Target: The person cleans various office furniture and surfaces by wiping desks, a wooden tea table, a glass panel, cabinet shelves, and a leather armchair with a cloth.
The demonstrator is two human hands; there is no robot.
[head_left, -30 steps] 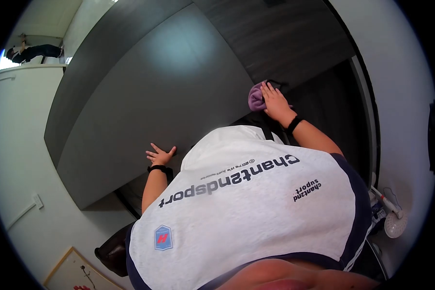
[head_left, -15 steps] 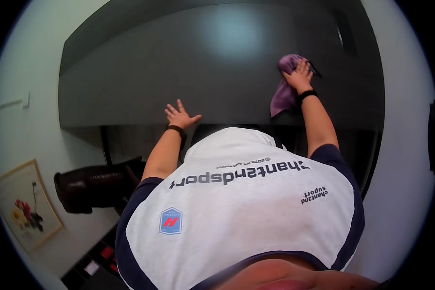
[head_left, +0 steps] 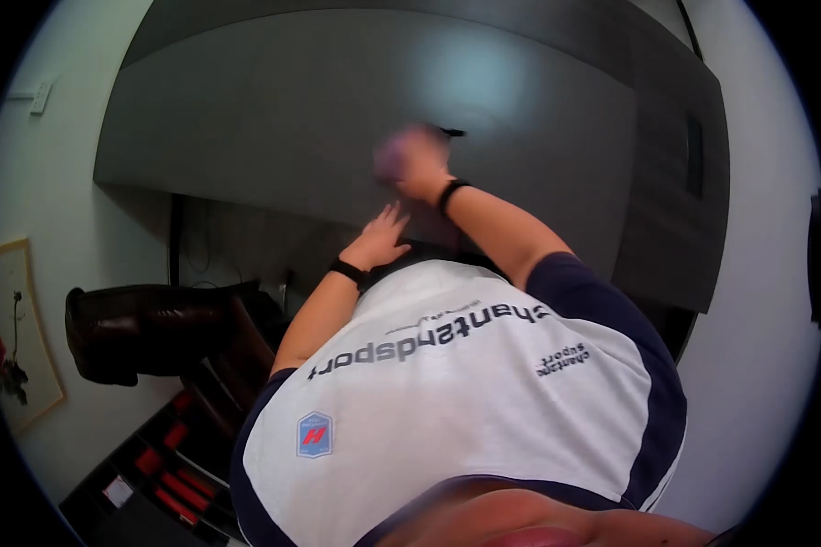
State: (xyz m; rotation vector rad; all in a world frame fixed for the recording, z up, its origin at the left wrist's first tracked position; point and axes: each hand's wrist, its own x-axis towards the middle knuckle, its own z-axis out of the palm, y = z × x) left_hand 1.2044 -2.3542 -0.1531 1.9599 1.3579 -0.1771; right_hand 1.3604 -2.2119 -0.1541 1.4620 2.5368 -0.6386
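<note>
A dark grey desk (head_left: 274, 109) spreads out in front of me. My right hand (head_left: 426, 169), smeared by motion, is on a purple cloth (head_left: 391, 157) over the middle of the desktop. A small black strip (head_left: 453, 133) sticks out beyond the hand on the right. Part of the cloth is hidden under the palm, and its outline is blurred. At the desk's near edge, my left hand (head_left: 379, 240) rests with fingers stretched out and holds nothing. It is close to the right hand, a little nearer to my body.
A dark brown leather chair (head_left: 146, 328) stands at the left. Below it is a black shelf unit (head_left: 137, 510) with red items. A framed flower picture (head_left: 18, 346) hangs on the left wall. Light from above reflects off the desktop.
My right hand has swept left across the desk together with the purple cloth. My left hand has shifted slightly right, and the view has turned and tilted.
</note>
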